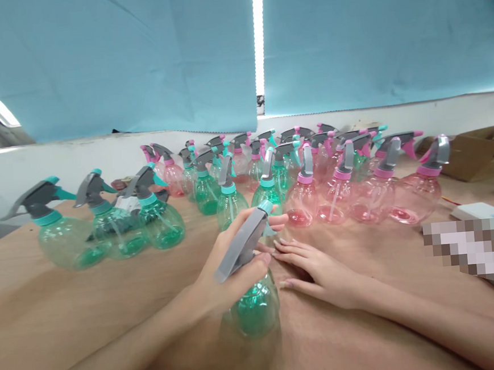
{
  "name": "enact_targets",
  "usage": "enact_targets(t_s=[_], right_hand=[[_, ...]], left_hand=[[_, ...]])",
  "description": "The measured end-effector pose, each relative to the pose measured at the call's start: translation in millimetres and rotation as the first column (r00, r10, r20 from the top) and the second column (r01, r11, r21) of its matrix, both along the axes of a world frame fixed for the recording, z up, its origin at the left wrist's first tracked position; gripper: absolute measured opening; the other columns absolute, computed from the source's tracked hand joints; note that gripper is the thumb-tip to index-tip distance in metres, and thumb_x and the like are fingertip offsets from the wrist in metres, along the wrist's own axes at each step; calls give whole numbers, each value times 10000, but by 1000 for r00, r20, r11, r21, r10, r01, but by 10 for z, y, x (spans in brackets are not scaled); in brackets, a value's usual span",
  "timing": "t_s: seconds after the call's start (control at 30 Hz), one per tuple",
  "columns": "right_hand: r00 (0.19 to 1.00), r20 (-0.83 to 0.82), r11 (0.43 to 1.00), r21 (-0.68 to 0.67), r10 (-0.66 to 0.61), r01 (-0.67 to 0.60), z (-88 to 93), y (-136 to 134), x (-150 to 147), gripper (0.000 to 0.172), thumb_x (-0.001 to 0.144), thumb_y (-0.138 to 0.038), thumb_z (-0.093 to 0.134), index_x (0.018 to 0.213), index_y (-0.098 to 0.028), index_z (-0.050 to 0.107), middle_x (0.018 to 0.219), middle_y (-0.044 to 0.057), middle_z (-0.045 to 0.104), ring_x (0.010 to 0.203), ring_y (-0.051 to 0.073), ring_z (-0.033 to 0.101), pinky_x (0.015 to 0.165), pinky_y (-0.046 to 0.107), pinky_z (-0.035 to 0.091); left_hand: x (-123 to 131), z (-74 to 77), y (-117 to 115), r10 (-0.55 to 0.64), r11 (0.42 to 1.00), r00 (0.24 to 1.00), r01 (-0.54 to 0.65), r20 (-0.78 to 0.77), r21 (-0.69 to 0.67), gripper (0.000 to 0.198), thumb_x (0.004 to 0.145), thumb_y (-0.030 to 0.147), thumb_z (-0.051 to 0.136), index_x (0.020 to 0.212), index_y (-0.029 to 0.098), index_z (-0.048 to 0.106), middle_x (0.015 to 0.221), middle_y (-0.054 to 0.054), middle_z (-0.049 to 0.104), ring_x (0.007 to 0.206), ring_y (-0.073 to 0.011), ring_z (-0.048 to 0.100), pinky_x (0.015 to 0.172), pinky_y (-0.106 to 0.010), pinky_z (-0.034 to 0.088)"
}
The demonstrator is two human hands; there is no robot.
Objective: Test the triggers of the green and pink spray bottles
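Note:
A green spray bottle (257, 309) with a grey and teal trigger head stands in front of me on the wooden table. My left hand (231, 254) is closed around its neck, just under the trigger head. My right hand (317, 270) rests palm down on the table to the right of that bottle, fingers stretched out toward it and holding nothing. Just beyond my hands stand another green spray bottle (230, 203) and a pink spray bottle (300, 203). The held bottle's neck is hidden by my left fingers.
At the left stand three green spray bottles (162, 223). Several pink and green ones fill the back. To the right are an open cardboard box (471, 153), a white box (480, 211) and a partly blurred flat item (475, 252). Blue cloth (135, 62) hangs behind the table.

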State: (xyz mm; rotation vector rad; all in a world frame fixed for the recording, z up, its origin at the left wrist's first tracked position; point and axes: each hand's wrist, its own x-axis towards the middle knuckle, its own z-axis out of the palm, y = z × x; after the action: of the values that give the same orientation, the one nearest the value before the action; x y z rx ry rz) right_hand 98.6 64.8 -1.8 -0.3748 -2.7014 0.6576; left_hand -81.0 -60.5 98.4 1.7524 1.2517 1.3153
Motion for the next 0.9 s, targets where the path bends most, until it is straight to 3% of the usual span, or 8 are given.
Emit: enact_targets(t_s=[0.13, 0.53, 0.9], right_hand=[[1000, 2, 1000, 0, 3, -3, 1, 0, -5, 587, 930, -536, 514, 1420, -216, 473, 1441, 115, 503, 1386, 296, 377, 1126, 520, 337], [1000, -3, 1000, -2, 1, -1, -3, 2, 3, 582, 927, -535, 520, 1414, -218, 482, 1451, 111, 490, 1390, 296, 372, 1123, 516, 346], [999, 34, 1000, 16, 1, -2, 11, 3, -6, 611, 931, -562, 489, 1396, -166, 500, 1447, 124, 493, 1397, 292, 360, 1131, 506, 344]], left_hand=[[5, -8, -6, 17, 1000, 1000, -17, -12, -15, 469, 868, 167, 486, 1327, 251, 443, 1347, -106, 574, 763, -137, 602, 680, -282, 483], [-81, -89, 56, -74, 995, 997, 76, -29, 62, 408, 894, 132, 474, 1262, 308, 472, 1248, -72, 584, 674, -101, 565, 585, -215, 472], [-70, -47, 28, -38, 999, 998, 37, -46, -12, 366, 893, 169, 481, 1240, 282, 502, 1186, -75, 564, 745, -145, 612, 587, -239, 481]])
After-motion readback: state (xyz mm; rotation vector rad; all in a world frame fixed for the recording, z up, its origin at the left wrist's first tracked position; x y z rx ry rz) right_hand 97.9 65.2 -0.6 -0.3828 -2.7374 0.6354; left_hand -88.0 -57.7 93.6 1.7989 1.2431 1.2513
